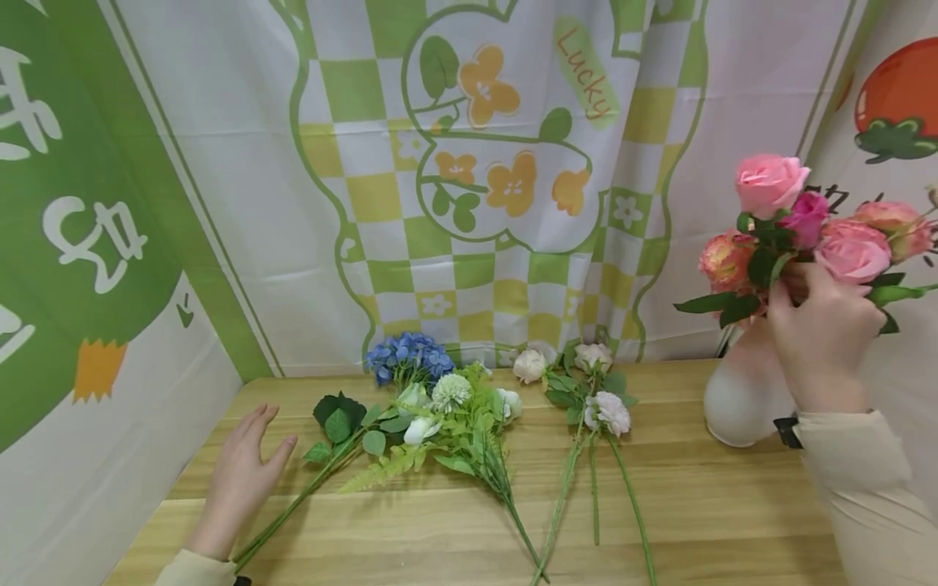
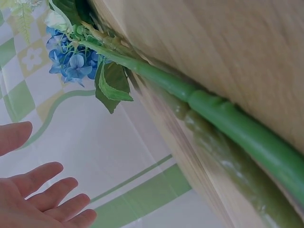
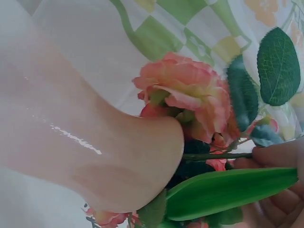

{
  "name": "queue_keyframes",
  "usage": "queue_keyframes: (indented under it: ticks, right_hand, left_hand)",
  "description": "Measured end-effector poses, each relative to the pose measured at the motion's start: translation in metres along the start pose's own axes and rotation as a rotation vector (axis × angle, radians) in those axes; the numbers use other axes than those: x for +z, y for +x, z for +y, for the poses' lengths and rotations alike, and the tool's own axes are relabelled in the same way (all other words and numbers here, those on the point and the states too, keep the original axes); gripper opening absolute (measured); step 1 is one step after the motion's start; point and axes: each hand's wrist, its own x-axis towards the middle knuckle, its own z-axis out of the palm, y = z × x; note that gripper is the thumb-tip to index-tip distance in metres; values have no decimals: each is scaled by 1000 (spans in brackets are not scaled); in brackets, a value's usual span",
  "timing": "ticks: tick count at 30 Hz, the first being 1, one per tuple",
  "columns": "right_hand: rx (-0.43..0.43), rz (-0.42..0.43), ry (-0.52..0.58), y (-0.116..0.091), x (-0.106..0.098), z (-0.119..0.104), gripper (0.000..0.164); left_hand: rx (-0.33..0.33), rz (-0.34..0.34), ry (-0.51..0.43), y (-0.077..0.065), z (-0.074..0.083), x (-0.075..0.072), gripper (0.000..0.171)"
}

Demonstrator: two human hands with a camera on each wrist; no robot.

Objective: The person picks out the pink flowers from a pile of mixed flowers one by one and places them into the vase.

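Note:
My right hand point(image 1: 828, 334) is at the mouth of a white and pink vase point(image 1: 740, 399), its fingers curled around a green flower stem point(image 3: 218, 156). Pink roses point(image 1: 771, 183) and peach-pink blooms point(image 3: 185, 92) crowd around that hand, with a long green leaf point(image 3: 232, 194) beside the fingers. Which bloom tops the held stem, I cannot tell. Over the table's left side, my left hand point(image 1: 238, 480) has its fingers extended and holds nothing. Long green stems point(image 2: 228, 118) lie to its right, leading up to dark leaves point(image 1: 339, 417).
On the wooden table point(image 1: 703, 505) lie a blue hydrangea point(image 1: 410, 358), white flowers with fern greenery point(image 1: 476, 423), and pale pink roses point(image 1: 607, 413) on long stems. A checked cloth point(image 1: 506, 301) hangs behind the table. A green and white printed cloth point(image 1: 81, 203) borders the left.

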Motion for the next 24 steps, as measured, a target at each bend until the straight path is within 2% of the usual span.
queue_keyframes:
  ticks: [5, 11, 15, 24]
  right_hand:
    - [90, -10, -31, 0, -2, 2, 27]
    - [196, -140, -71, -3, -2, 8, 30]
    - [234, -185, -40, -12, 1, 15, 29]
    - [254, -104, -1, -21, 8, 20, 27]
  left_hand:
    - [-1, -7, -3, 0, 0, 0, 60]
    - [-4, -12, -3, 0, 1, 0, 61]
    - [-8, -17, -3, -1, 1, 1, 62]
    - [1, -13, 2, -1, 4, 1, 61]
